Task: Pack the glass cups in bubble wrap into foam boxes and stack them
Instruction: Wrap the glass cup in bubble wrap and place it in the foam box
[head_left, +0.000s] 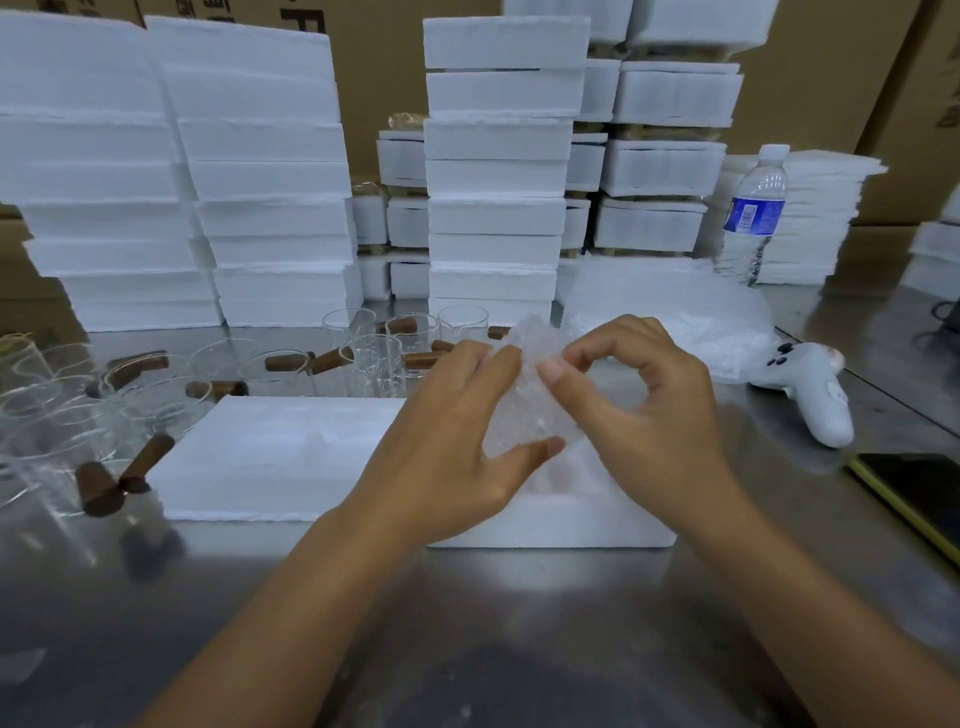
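Observation:
A bundle of bubble wrap (530, 410) round a glass cup is held upright between both hands, just above an open foam box (582, 525). My left hand (457, 447) grips the bundle from the left, thumb under its lower end. My right hand (639, 405) pinches the wrap near its top with thumb and forefinger. A foam lid (270, 457) lies flat to the left of the box. Several bare glass cups with brown wooden handles (363, 358) stand behind and to the left.
Tall stacks of foam boxes (493, 171) line the back of the steel table. A heap of bubble wrap (670, 317), a water bottle (753, 218) and a white controller (815, 389) lie to the right. A phone (919, 493) sits at the right edge.

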